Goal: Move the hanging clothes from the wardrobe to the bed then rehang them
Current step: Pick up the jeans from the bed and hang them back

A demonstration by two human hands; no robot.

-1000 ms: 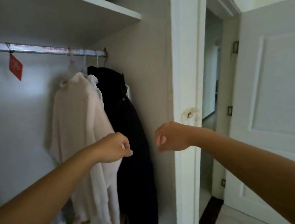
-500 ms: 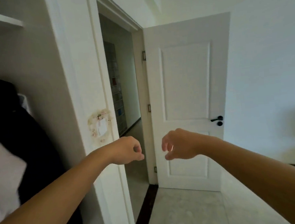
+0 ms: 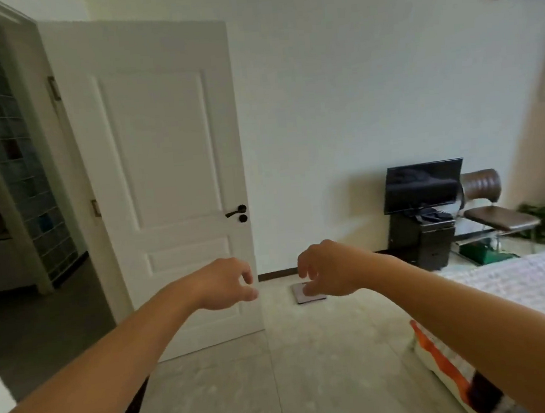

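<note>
Swinging rightward since the earlier frames, the view is leaving the wardrobe behind entirely: the hanging clothes that were filling the left side a moment ago are no longer showing, and the room beyond is coming into sight.

Nearest, both forearms are reaching out in front of the person. The left hand (image 3: 226, 283) is hanging with its fingers loosely curled and a little apart, holding nothing. The right hand (image 3: 327, 272) is doing the same just beside it, fingers drooping and relaxed, also carrying nothing. The two hands are staying apart, not touching.

Low at the right edge, the bed (image 3: 528, 287) is coming into view with its pale patterned cover, an orange and white bundle (image 3: 439, 356) lying at its near corner. On the floor past the hands, a flat pale scale (image 3: 309, 296) is sitting near the skirting.

Farther back, the white door (image 3: 159, 156) is standing open against the wall, with a dark doorway to its left. At the far right a television (image 3: 422, 184) is resting on a dark cabinet, a brown chair (image 3: 489, 202) beside it.

Judging by the empty hands, the person appears to be between carries, or turning away with no garment taken. The wardrobe and its clothes are lying out of frame, presumably to the left. The next move probably calls for turning back to the rail and lifting a hanger's hook clear of it.
</note>
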